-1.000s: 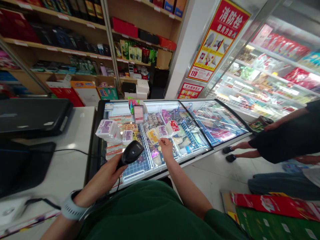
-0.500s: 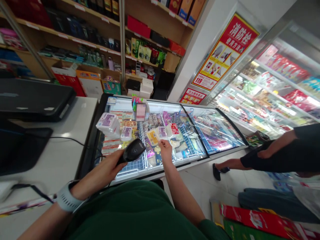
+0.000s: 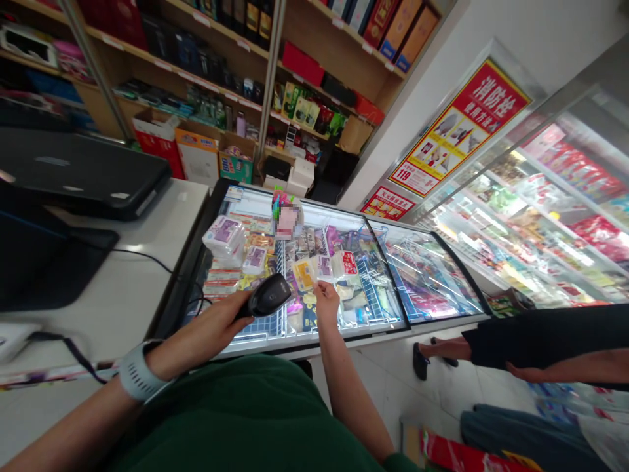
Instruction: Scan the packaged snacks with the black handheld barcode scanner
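Note:
My left hand point(image 3: 223, 322) is wrapped round the grip of a black barcode scanner point(image 3: 269, 295), whose head points right over the glass-topped freezer point(image 3: 295, 337). To its right, my right hand point(image 3: 327, 303) has its fingers pinched at the near edge of a clear plastic pack with a yellow label point(image 3: 303, 275). Beside that pack on the glass are a purple-labelled pack point(image 3: 322, 266) and a red-labelled pack point(image 3: 348, 262). Farther left sit a stack of clear purple-labelled packs point(image 3: 226, 233) and a single purple-labelled pack point(image 3: 255, 259).
A white counter point(image 3: 147, 275) with a black machine point(image 3: 83, 174) and cables is on the left. A colourful small item point(image 3: 282, 204) stands at the freezer's back edge. Stocked shelves and boxes line the back. Two people are at the right; one dark-clothed leg point(image 3: 442, 351) shows.
The view has shifted, so the shelves sit farther right and lower. Both hands keep nearly the same pose. The person at the right has lowered an arm.

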{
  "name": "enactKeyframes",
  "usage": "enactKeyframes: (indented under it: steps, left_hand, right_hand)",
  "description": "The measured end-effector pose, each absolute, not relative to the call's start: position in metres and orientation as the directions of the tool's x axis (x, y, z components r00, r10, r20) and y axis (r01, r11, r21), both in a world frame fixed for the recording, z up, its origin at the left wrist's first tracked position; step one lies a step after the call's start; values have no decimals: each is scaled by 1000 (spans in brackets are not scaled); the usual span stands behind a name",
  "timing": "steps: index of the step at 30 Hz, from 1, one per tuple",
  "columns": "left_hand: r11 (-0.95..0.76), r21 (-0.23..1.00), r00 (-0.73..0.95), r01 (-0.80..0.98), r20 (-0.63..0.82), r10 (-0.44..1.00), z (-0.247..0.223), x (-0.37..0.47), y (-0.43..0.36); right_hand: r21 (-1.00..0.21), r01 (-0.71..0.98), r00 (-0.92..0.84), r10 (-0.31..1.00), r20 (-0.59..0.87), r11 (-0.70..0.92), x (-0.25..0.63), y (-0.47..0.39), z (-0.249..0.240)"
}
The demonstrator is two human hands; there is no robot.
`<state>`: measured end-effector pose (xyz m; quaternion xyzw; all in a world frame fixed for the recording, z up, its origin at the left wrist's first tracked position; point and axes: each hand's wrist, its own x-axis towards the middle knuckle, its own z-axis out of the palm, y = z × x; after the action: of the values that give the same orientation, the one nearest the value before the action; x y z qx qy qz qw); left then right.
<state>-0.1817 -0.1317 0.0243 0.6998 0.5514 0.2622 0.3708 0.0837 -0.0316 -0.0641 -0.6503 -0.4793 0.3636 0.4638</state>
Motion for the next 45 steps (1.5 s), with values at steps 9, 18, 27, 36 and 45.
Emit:
enactKeyframes:
  steps: [9,18,27,36,45]
  left_hand:
    - [-123,786,266,606,-55,962,29,-179,-132]
    - [-132,776,286,616,-64,956,34,-180,-134]
    - [-141,763,305,631,-77,949,32,-180,-133]
    - [-116,766,258,633,-67,964,13,-189,-135]
    - [-99,775,243,624,-72,967,10,-192,-135]
  right_hand:
    - [-961,258,278,960,-22,-96,85,-30,-70]
    - [-974,205,295,955,-28,-92,84,-31,-67]
    - [-988,103,308,948,-79,-116,83,-31,-66]
    - [-952,-113,379,873,-306,-285,106,-17,-54]
    - [-902,-225,401,809,-430,-368,115,-1,-52]
